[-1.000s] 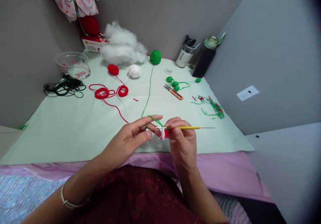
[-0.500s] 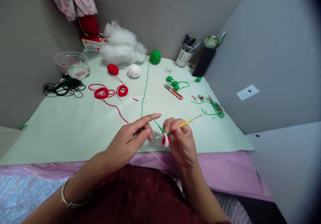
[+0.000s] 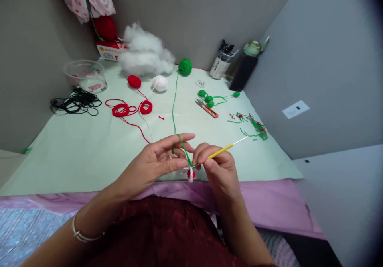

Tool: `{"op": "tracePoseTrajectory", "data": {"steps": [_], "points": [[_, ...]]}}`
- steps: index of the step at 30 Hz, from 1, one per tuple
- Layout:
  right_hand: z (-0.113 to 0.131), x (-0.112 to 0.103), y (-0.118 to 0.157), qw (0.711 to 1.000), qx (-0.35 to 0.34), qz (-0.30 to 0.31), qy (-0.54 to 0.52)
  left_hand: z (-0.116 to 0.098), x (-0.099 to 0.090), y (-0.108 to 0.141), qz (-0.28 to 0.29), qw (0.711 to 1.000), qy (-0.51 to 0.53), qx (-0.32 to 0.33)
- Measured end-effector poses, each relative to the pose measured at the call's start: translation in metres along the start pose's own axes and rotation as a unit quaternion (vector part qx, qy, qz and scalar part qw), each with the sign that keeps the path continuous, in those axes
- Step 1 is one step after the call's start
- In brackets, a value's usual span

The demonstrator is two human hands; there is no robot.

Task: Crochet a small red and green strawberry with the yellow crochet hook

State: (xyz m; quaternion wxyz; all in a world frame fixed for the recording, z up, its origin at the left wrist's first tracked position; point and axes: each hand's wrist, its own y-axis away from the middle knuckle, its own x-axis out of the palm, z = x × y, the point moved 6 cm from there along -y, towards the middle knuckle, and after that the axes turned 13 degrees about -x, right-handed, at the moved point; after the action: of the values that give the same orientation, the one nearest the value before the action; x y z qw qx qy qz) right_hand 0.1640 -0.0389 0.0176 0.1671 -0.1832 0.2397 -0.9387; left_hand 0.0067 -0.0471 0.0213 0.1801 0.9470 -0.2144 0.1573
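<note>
My right hand (image 3: 220,167) is closed around a crochet hook (image 3: 221,151) with a yellow grip, its thin metal shaft pointing up to the right. Just below the fingertips hangs a small red-and-white crocheted piece (image 3: 190,174), which has green yarn at its top by the hook's tip. Green yarn (image 3: 183,145) loops over the stretched index finger of my left hand (image 3: 158,157) and runs down to the piece. The left fingers are curled round the yarn, and the thumb tip is close beside the piece; whether it touches is unclear. From the hand, the strand leads back to a green yarn ball (image 3: 185,66).
Red (image 3: 134,81) and white yarn balls (image 3: 160,83), red coils (image 3: 120,110) and black cord (image 3: 79,101) lie left. White stuffing (image 3: 146,52) sits behind. Orange thread snips (image 3: 207,108), green crocheted balls (image 3: 208,99) and yarn scraps (image 3: 257,127) are right, below a dark bottle (image 3: 243,69).
My hands have come closer together, the left thumb moving right to the crocheted piece. The piece has shifted slightly left and down. The hook has moved a little to the right.
</note>
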Motion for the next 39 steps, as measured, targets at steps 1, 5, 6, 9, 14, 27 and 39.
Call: {"op": "tracePoseTrajectory", "data": {"steps": [1,5,6,9,14,27,39], "points": [[0.000,0.000,0.001,1.000,0.005,0.007,0.000,-0.001,0.000,0.000,0.002,1.000,0.007,0.003],[0.000,0.001,0.002,1.000,0.016,0.023,0.006,-0.003,-0.004,-0.001,-0.007,1.000,-0.007,0.003],[0.000,0.001,0.001,0.999,0.017,0.025,0.010,-0.004,-0.006,-0.001,-0.015,1.000,-0.016,0.002],[-0.001,0.003,0.000,0.999,0.035,0.034,0.023,-0.007,-0.011,0.000,-0.058,0.997,-0.046,0.004],[-0.006,0.010,0.000,0.995,0.090,0.046,0.009,-0.010,-0.011,0.003,-0.082,0.994,-0.076,0.008],[-0.015,0.019,0.002,0.981,0.147,0.122,-0.030,-0.027,-0.013,0.005,-0.061,0.975,-0.211,0.005],[-0.004,0.009,0.000,0.984,0.133,0.096,0.076,-0.022,-0.022,0.018,-0.063,0.906,-0.407,0.093]]}}
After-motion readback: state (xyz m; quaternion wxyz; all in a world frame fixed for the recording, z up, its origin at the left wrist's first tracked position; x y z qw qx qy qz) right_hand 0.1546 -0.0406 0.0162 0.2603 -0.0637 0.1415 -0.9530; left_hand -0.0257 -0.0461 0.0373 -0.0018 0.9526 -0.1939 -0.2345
